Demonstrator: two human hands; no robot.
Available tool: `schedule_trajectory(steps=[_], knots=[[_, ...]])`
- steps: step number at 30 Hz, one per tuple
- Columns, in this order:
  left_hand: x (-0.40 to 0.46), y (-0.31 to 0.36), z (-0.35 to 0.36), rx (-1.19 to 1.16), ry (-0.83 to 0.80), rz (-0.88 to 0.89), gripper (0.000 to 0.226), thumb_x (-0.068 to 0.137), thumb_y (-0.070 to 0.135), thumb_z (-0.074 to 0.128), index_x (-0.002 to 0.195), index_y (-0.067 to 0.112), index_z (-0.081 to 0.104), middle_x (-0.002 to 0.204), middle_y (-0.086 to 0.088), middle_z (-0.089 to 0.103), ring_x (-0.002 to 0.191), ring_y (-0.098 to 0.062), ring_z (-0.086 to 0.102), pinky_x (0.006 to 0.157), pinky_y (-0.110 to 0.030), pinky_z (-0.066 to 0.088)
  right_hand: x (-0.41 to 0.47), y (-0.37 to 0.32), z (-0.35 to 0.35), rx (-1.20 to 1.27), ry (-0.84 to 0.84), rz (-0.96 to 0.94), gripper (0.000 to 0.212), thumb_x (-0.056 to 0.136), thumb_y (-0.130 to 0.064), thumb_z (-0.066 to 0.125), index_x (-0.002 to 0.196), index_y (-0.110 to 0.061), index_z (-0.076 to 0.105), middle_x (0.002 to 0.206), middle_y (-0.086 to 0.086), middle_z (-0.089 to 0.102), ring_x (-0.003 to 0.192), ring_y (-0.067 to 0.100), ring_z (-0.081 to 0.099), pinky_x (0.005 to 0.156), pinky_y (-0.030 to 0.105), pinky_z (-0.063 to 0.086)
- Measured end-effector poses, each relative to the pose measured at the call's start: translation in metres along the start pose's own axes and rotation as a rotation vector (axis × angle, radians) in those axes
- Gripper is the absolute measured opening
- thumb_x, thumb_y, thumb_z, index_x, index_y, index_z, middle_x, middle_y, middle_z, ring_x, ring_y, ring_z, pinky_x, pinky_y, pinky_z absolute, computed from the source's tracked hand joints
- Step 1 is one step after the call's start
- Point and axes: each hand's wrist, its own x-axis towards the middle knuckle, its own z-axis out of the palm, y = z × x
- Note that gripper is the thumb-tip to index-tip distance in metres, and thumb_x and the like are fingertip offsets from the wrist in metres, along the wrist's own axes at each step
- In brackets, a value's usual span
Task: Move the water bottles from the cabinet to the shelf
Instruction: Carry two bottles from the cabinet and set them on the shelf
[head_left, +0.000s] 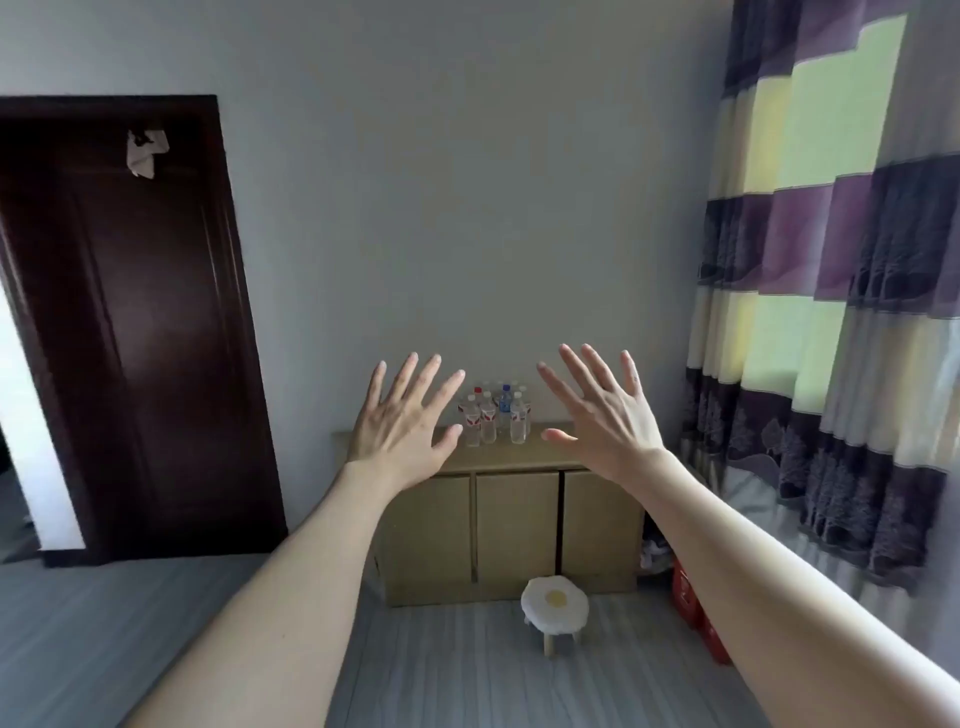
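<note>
Several clear water bottles (496, 415) with red, white and blue caps stand in a cluster on top of a low tan cabinet (511, 525) against the far wall. Both my arms are stretched out in front of me, well short of the cabinet. My left hand (405, 421) is held up with fingers spread, palm away, to the left of the bottles in the picture. My right hand (602, 415) is spread the same way to their right. Neither hand holds anything. No shelf is in view.
A small white stool (555, 605) with a yellow spot stands on the grey floor before the cabinet. Red boxes (696, 608) sit by the striped curtain (841, 291) on the right. A dark wooden door (130, 332) is on the left.
</note>
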Motion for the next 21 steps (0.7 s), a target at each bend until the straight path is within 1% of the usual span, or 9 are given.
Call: schedule_trajectory(steps=[4,6,8,10,11,13,17,19,21], knots=[[0.032,-0.004,0.050,-0.041,0.015,-0.022,0.064,0.084,0.050,0.023,0.144,0.029,0.014,0.154,-0.005,0.013,0.142,-0.025,0.006,0.114,-0.048,0.000,0.028,0.011,0.045,-0.015,0.007,0.005,0.078,0.084,-0.053,0.051,0.145,-0.030,0.008,0.156,0.006,0.006,0.143,0.026,0.004,0.112,0.054,-0.006],[0.053,-0.006,0.075,-0.065,0.003,-0.009,0.064,0.084,0.050,0.022,0.143,0.029,0.014,0.155,-0.004,0.012,0.142,-0.024,0.005,0.114,-0.047,0.000,0.047,0.019,0.072,-0.011,0.005,0.006,0.078,0.083,-0.052,0.053,0.145,-0.029,0.012,0.156,0.007,0.010,0.143,0.027,0.008,0.112,0.054,-0.003],[0.086,-0.012,0.105,-0.051,-0.014,-0.011,0.063,0.084,0.050,0.020,0.144,0.030,0.011,0.155,-0.003,0.009,0.142,-0.022,0.002,0.114,-0.045,-0.002,0.074,0.036,0.104,-0.017,0.040,0.012,0.079,0.078,-0.051,0.061,0.143,-0.027,0.023,0.152,0.010,0.023,0.140,0.030,0.020,0.111,0.057,0.006],[0.116,-0.019,0.128,-0.053,-0.032,-0.018,0.059,0.089,0.049,0.022,0.144,0.030,0.010,0.155,-0.002,0.009,0.142,-0.021,0.002,0.114,-0.044,-0.003,0.097,0.048,0.128,-0.010,0.060,0.007,0.080,0.069,-0.049,0.070,0.137,-0.024,0.037,0.143,0.012,0.041,0.132,0.032,0.037,0.106,0.061,0.020],[0.132,-0.022,0.139,-0.062,-0.034,-0.026,0.057,0.091,0.047,0.026,0.144,0.030,0.010,0.155,-0.001,0.010,0.142,-0.021,0.003,0.114,-0.044,-0.003,0.110,0.054,0.140,-0.008,0.080,0.001,0.080,0.066,-0.050,0.073,0.135,-0.022,0.041,0.139,0.013,0.047,0.128,0.033,0.043,0.102,0.063,0.026],[0.162,-0.029,0.160,-0.071,-0.036,-0.044,0.057,0.093,0.046,0.028,0.144,0.031,0.008,0.155,0.000,0.012,0.142,-0.020,0.004,0.115,-0.044,-0.002,0.134,0.065,0.163,-0.003,0.110,-0.009,0.080,0.064,-0.051,0.074,0.132,-0.022,0.044,0.135,0.012,0.051,0.124,0.033,0.048,0.099,0.063,0.030],[0.208,-0.041,0.211,-0.097,-0.033,-0.050,0.058,0.088,0.047,0.021,0.144,0.031,0.011,0.154,0.001,0.014,0.142,-0.019,0.007,0.115,-0.043,0.000,0.177,0.084,0.215,0.054,0.085,0.007,0.072,0.072,-0.053,0.066,0.133,-0.022,0.042,0.138,0.012,0.048,0.128,0.032,0.044,0.102,0.062,0.028],[0.226,-0.049,0.240,-0.121,-0.044,-0.047,0.061,0.086,0.047,0.020,0.143,0.030,0.014,0.154,0.000,0.015,0.142,-0.020,0.008,0.115,-0.042,0.000,0.196,0.088,0.242,0.070,0.047,0.015,0.065,0.077,-0.054,0.054,0.133,-0.022,0.043,0.138,0.011,0.048,0.127,0.032,0.044,0.102,0.061,0.028],[0.244,-0.060,0.270,-0.142,-0.058,-0.046,0.062,0.083,0.048,0.017,0.143,0.030,0.016,0.154,0.000,0.017,0.142,-0.020,0.008,0.115,-0.042,0.000,0.217,0.089,0.269,0.090,0.020,0.035,0.061,0.079,-0.055,0.040,0.130,-0.022,0.046,0.135,0.011,0.051,0.125,0.031,0.047,0.101,0.061,0.030]])
